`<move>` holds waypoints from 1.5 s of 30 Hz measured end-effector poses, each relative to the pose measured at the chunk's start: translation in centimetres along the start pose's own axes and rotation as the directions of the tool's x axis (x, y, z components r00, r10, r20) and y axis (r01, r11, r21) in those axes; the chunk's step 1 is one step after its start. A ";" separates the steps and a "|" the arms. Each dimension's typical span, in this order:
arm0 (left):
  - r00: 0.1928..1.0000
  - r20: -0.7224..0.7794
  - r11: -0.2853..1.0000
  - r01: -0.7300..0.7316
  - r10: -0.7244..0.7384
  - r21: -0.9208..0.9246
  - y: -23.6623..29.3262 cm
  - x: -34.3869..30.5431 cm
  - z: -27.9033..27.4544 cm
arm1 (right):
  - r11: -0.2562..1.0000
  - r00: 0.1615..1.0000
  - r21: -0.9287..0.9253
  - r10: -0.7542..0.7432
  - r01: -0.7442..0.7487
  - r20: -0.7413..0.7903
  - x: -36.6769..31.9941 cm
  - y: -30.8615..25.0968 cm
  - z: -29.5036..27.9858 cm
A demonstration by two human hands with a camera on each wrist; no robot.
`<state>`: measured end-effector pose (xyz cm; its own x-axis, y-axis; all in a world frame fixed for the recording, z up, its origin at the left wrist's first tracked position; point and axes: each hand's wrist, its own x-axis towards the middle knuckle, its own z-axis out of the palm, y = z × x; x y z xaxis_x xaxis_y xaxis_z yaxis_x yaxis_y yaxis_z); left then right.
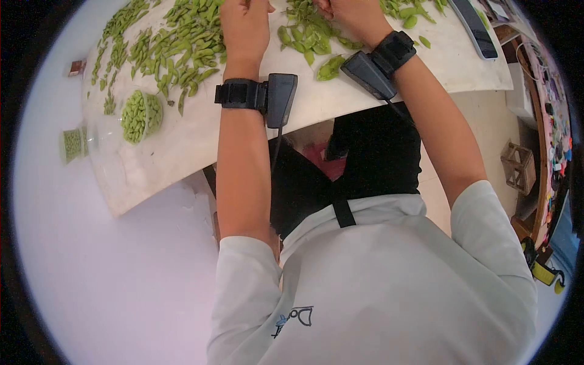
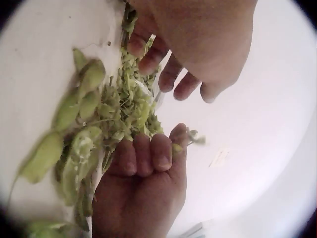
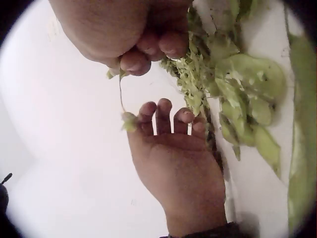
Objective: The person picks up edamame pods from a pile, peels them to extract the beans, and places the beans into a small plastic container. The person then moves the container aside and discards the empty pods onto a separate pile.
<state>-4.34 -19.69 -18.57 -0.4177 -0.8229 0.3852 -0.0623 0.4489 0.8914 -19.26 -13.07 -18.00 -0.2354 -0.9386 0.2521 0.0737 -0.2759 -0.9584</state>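
Over the table, my left hand [image 1: 246,30] and right hand [image 1: 360,19] are close together among green pods [image 1: 307,36]. In the left wrist view, the left hand [image 2: 198,42] has its fingers loosely spread, and nothing is seen between them. Below it, the right hand [image 2: 143,191] has curled fingers and pinches a small green pod piece [image 2: 177,148] at the thumb. The right wrist view shows a thin strand running from the right hand [image 3: 116,29] down to a pale green bit [image 3: 130,122] in front of the left thumb; contact there is unclear.
A clear cup of shelled green beans [image 1: 140,117] stands near the table's left edge. Pods [image 1: 182,45] lie spread across the far left of the white table [image 1: 176,146]. A phone [image 1: 473,27] lies at the far right, with a wooden crate [image 1: 518,168] on the floor beyond.
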 end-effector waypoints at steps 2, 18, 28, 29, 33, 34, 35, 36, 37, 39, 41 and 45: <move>0.998 0.056 1.000 0.007 -0.005 -0.026 1.0 -0.3 0.5 | 0.997 1.000 -0.083 -0.010 0.009 -0.008 -0.1 0.0 0.3; 0.958 0.282 0.995 0.029 -0.054 0.091 1.6 -0.5 0.2 | 0.941 0.995 -0.330 -0.087 0.069 -0.039 0.0 -0.2 0.0; 0.960 0.278 0.995 -0.062 0.036 0.084 -0.2 -0.6 1.3 | 0.934 0.991 -0.355 -0.074 0.029 -0.114 -0.3 -0.7 0.6; 0.964 0.264 0.991 -0.070 0.038 0.111 -0.2 -0.6 1.5 | 0.941 0.991 -0.337 -0.077 0.036 -0.110 -0.2 -0.5 0.5; 0.964 0.232 0.961 -0.180 0.130 0.209 0.3 -0.6 2.4 | 0.901 0.971 -0.433 -0.109 0.006 -0.211 0.2 1.3 -0.2; 0.958 0.268 0.975 -0.148 0.100 0.165 0.9 -0.6 2.4 | 0.907 0.951 -0.411 -0.201 0.089 -0.236 0.5 1.8 -0.1; 0.956 0.286 0.986 -0.103 0.063 0.128 1.4 -0.5 2.1 | 0.912 0.952 -0.403 -0.182 0.070 -0.246 0.8 2.1 -0.4; 0.952 0.305 0.994 -0.058 0.028 0.090 1.8 -0.6 1.9 | 0.917 0.953 -0.396 -0.164 0.053 -0.253 0.6 1.5 -0.2; 0.945 0.328 0.999 -0.003 -0.015 0.054 1.9 -0.6 1.8 | 0.922 0.955 -0.386 -0.136 0.025 -0.262 0.3 1.0 0.0; 0.935 0.355 0.999 0.031 -0.018 -0.029 1.6 -0.7 2.0 | 0.963 0.944 -0.268 -0.062 -0.028 -0.324 0.2 0.5 0.3; 0.925 0.380 0.998 0.019 0.004 -0.058 1.5 -0.8 2.0 | 0.977 0.924 -0.215 -0.087 0.006 -0.373 0.2 0.4 0.4; 0.895 0.446 0.999 0.036 -0.023 -0.021 0.7 -1.0 1.4 | 0.982 0.899 -0.187 -0.090 0.009 -0.430 0.3 0.4 -0.3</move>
<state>-5.28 -18.04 -18.62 -0.7767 -0.5912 0.2174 -0.0584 0.4112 0.9097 -19.63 -13.39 -18.31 -0.6345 -0.7296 0.2553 -0.1111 -0.2408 -0.9642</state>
